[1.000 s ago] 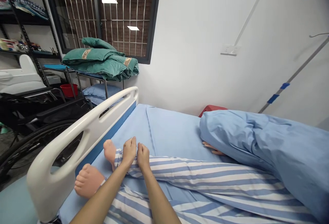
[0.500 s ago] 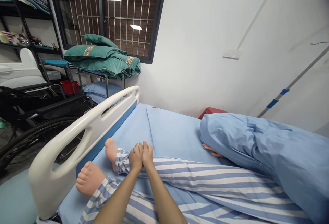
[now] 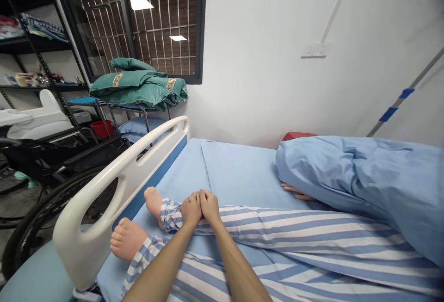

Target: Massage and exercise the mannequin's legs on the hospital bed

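The manikin's striped trouser leg [image 3: 277, 232] is gripped near the cuff [image 3: 170, 215] by the left hand [image 3: 190, 209] and right hand [image 3: 210, 206], fingers [image 3: 204, 199] clenched on the cloth.

Our left hand [image 3: 191, 210] and right hand [image 3: 209, 206] sit side by side, touching, fingers curled downward. Our bare left forearm [image 3: 161, 265] and right forearm [image 3: 239, 267] angle inward from the near edge, converging toward the hands.
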{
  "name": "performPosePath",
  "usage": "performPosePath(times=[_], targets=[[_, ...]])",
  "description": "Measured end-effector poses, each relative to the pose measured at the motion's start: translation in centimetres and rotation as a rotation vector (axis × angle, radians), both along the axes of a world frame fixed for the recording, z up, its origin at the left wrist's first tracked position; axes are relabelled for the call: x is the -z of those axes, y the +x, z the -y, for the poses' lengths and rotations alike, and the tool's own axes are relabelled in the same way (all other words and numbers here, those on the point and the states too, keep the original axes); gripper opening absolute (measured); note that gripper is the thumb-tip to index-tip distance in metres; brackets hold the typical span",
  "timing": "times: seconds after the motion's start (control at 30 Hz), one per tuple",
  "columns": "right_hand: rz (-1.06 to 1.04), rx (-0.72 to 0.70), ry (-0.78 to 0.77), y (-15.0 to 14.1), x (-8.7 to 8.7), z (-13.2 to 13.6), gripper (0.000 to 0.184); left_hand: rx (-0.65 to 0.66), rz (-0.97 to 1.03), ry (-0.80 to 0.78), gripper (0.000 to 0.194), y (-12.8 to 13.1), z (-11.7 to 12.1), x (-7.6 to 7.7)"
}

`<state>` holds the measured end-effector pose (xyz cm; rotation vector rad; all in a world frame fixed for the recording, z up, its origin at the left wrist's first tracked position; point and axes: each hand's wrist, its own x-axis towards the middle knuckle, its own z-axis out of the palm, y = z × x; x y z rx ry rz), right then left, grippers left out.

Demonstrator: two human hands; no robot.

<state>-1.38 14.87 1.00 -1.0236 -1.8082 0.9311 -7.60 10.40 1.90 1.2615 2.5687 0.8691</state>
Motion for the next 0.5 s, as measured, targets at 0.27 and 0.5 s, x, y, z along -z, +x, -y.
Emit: performPosePath(times=[0.27, 0.5], targets=[[-0.501, -0.031, -0.235, 0.9, 0.0, -1.6, 0.042, 0.076, 0.112, 0.249, 0.041, 1.8, -4.4, -2.8], [-0.539, 0.074, -0.283, 1.1, 0.5, -1.9, 0.044, -0.024, 0.151, 0.258, 0.032, 3.3, -3.7, 0.4]])
